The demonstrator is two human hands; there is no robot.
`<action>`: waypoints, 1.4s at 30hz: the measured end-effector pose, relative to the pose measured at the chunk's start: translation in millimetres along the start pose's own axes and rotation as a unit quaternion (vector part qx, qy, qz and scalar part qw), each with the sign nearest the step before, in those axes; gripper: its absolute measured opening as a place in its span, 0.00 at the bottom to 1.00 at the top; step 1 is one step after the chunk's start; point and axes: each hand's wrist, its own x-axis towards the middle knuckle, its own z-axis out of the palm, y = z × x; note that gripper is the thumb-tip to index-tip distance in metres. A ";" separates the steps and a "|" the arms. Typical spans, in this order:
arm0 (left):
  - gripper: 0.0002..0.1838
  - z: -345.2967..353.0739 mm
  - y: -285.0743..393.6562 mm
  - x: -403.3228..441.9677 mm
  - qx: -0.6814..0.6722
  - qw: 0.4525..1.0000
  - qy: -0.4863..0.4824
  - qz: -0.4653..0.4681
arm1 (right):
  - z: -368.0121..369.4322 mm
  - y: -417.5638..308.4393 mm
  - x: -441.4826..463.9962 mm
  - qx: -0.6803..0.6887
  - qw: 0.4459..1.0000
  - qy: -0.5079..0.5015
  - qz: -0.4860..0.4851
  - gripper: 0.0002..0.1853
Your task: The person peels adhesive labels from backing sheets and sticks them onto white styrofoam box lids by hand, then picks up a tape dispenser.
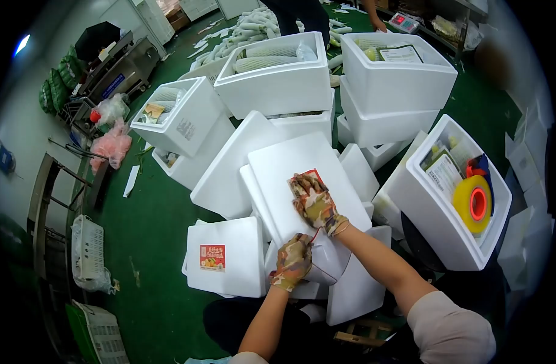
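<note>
My right hand [315, 203], in a camouflage-patterned glove, lies with its fingers stretched flat on a red label [314, 175] on a white foam lid [284, 159]. The label is partly hidden under the fingers. My left hand [292, 261], gloved alike, is closed near the lid's lower edge. A thin red edge shows by its fingertips, but what it grips is hidden. Beside it a whitish sheet-like thing [331, 258] hangs down; its kind is unclear. Left of my hands, another foam lid [204, 280] bears a red printed label [212, 258].
Foam boxes with netted produce stand ahead, such as one box [278, 85] and a stack [393, 85]. At right, a tilted box [405, 182] holds a yellow tape roll [472, 203]. Behind are a person's legs [296, 15] and a vegetable pile [251, 27]. Crates [91, 252] line the left.
</note>
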 end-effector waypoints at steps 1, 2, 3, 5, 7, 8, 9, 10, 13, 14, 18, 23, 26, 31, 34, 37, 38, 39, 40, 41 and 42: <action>0.12 -0.4 -4.1 0.8 0.006 1.000 0.000 0.001 | -3.3 4.8 4.5 0.004 1.000 0.004 0.001 0.34; 0.11 2.8 -10.6 1.4 -0.034 0.999 0.039 0.012 | -11.8 18.9 11.3 0.001 1.000 0.021 0.010 0.34; 0.09 7.7 -16.8 0.4 -0.076 0.994 0.076 0.021 | -23.0 34.7 13.5 -0.002 0.999 0.036 0.018 0.34; 0.07 11.0 -19.8 -0.1 -0.089 0.986 0.129 0.063 | -19.6 77.0 9.3 -0.071 0.978 0.078 0.177 0.34; 0.08 4.6 -12.2 -3.0 -0.078 0.990 0.113 0.044 | -40.3 98.7 -7.5 -0.057 0.963 0.034 0.260 0.37; 0.07 2.4 -12.6 -7.8 -0.118 0.988 0.092 0.038 | -45.8 94.8 -17.6 -0.022 0.959 0.044 0.279 0.37; 0.07 3.8 -12.7 -12.5 -0.123 0.987 0.093 0.036 | -50.1 91.1 -25.8 0.012 0.953 0.052 0.297 0.37; 0.08 7.1 -13.8 -19.3 -0.161 0.982 0.079 0.058 | -57.1 94.7 -29.1 0.056 0.944 -0.063 0.319 0.37; 0.07 3.0 2.2 -42.4 -0.114 0.983 0.048 0.132 | -65.6 70.6 -59.9 0.008 0.964 -0.092 0.250 0.35; 0.06 -5.3 9.5 -39.3 -0.094 0.979 0.078 0.162 | -66.3 62.9 -64.8 0.026 0.962 -0.091 0.257 0.34; 0.09 16.1 -37.2 -10.1 -0.076 0.978 0.154 0.116 | -62.7 29.8 -85.3 0.030 0.962 -0.071 0.262 0.38; 0.09 24.4 -63.1 -53.8 -0.180 0.950 0.252 0.034 | -32.9 15.7 -102.2 0.133 0.914 -0.040 0.381 0.47; 0.09 6.2 -80.6 -71.7 -0.006 0.864 0.487 -0.125 | -31.7 -18.3 -94.6 0.206 0.927 0.012 0.313 0.44; 0.12 20.8 -136.2 -131.7 -0.110 0.829 0.503 -0.218 | -42.5 -114.7 -55.8 0.121 0.984 0.126 0.038 0.36; 0.13 -3.0 -143.4 -147.7 -0.317 0.757 0.483 -0.307 | -71.0 -183.7 -24.4 0.074 0.996 -0.055 -0.016 0.33; 0.13 11.1 -159.0 -161.5 -0.218 0.777 0.413 -0.421 | -60.2 -203.6 -10.3 0.084 0.987 -0.136 -0.023 0.25; 0.13 10.1 -159.2 -158.6 -0.093 0.820 0.372 -0.426 | -70.3 -204.4 -12.6 0.087 0.987 -0.129 -0.026 0.25; 0.13 3.2 -150.8 -157.5 -0.091 0.820 0.377 -0.421 | -86.0 -202.7 -24.0 0.127 0.987 -0.097 -0.002 0.26; 0.12 -4.2 -134.4 -158.9 -0.025 0.810 0.465 -0.355 | -99.1 -195.9 -37.9 0.165 0.984 -0.066 0.023 0.27; 0.11 -5.8 -123.8 -159.5 0.039 0.787 0.544 -0.287 | -105.5 -179.0 -55.1 0.195 0.981 -0.002 -0.006 0.30; 0.09 -18.2 -104.5 -153.8 -0.264 0.772 0.549 -0.183 | -121.6 -155.6 -66.4 0.328 0.941 -0.077 -0.020 0.34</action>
